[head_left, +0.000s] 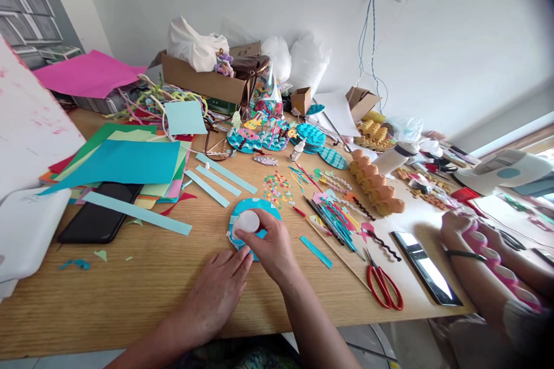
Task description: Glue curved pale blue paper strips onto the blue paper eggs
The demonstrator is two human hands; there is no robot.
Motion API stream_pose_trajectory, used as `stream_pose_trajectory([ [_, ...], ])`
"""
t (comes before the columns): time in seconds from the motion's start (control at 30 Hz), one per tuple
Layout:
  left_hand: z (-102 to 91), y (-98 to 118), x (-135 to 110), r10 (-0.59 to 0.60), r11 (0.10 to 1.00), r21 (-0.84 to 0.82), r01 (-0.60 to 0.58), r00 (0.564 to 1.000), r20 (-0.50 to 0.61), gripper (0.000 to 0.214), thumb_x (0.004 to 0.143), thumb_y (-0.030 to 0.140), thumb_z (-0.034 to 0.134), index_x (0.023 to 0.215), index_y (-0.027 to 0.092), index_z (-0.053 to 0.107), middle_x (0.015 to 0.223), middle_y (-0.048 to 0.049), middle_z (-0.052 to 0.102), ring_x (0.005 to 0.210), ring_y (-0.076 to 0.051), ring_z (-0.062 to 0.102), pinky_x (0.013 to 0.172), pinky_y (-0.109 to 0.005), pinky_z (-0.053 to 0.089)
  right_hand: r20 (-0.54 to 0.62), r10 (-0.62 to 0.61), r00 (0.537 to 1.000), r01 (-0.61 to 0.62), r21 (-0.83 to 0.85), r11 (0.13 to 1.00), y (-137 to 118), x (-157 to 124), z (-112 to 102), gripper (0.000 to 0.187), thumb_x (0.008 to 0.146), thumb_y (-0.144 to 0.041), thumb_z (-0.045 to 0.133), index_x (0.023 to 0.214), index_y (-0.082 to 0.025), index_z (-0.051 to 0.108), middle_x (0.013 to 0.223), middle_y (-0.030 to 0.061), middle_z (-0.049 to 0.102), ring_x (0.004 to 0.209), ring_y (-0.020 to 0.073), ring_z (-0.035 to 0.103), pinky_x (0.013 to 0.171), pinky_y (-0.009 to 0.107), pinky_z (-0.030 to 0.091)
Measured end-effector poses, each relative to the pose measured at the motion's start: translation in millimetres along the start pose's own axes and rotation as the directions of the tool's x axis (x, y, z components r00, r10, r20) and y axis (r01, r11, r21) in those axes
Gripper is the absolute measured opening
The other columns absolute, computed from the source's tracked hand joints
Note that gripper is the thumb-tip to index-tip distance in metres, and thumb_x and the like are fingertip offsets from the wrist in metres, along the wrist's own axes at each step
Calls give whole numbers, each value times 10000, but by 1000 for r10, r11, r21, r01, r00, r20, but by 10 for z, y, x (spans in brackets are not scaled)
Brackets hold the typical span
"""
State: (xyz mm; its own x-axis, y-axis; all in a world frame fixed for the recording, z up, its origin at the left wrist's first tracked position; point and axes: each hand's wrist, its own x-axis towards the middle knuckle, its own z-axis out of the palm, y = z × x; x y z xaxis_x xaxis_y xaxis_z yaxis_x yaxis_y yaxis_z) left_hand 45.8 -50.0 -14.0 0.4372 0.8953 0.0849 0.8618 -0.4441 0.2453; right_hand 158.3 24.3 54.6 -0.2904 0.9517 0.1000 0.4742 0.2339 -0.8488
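Note:
In my right hand is a small white glue bottle, tipped so that its round base faces me and its nozzle points left and down. It is over a round blue paper disc with paler marks, lying on the table. My left hand rests on the wood with its fingers stretched out, the fingertips at the disc's near edge. A white cap stands beyond, among pale blue paper strips. Right of the disc lies a short blue strip.
Coloured paper sheets and a black phone lie left. Rightward are confetti dots, brushes, red-handled scissors, an egg carton and another phone. A co-worker's hands hold a pink and white piece.

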Motion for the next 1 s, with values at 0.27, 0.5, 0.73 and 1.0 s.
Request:
stream_pose_trajectory([
  [0.27, 20, -4, -11, -9, 1000, -28, 9, 1000, 1, 395, 819, 118, 457, 1208, 158, 510, 1187, -118, 601, 1081, -261, 540, 871, -416, 449, 1, -20, 1000, 20, -13, 1000, 44, 8, 12, 141, 667, -280, 636, 783, -200, 649, 714, -23, 621, 659, 132, 530, 596, 220, 402],
  [0.5, -2, -9, -10, 16, 1000, -13, -16, 1000, -8, 401, 795, 97, 467, 1190, 140, 517, 1187, -120, 598, 1057, -261, 552, 860, -408, 460, -15, -48, 999, 47, -72, 996, 20, 8, -3, 85, 673, -263, 658, 743, -215, 651, 687, -32, 636, 631, 127, 543, 588, 211, 396],
  [0.73, 51, -17, -21, 23, 1000, -8, -23, 998, -66, 394, 800, 104, 451, 1186, 145, 516, 1172, -116, 606, 1062, -251, 546, 852, -396, 460, -37, -61, 997, 59, -59, 996, 25, 9, 6, 64, 655, -225, 682, 700, -217, 638, 668, -42, 636, 622, 122, 555, 580, 199, 393],
  [1.0, -6, -16, -5, 24, 999, 32, -24, 1000, 18, 446, 769, 81, 458, 1208, 143, 506, 1208, -116, 591, 1056, -255, 550, 845, -398, 468, -58, -72, 996, 69, -53, 996, 47, 22, 24, 40, 662, -217, 670, 672, -209, 632, 649, -39, 632, 608, 118, 554, 574, 194, 393],
])
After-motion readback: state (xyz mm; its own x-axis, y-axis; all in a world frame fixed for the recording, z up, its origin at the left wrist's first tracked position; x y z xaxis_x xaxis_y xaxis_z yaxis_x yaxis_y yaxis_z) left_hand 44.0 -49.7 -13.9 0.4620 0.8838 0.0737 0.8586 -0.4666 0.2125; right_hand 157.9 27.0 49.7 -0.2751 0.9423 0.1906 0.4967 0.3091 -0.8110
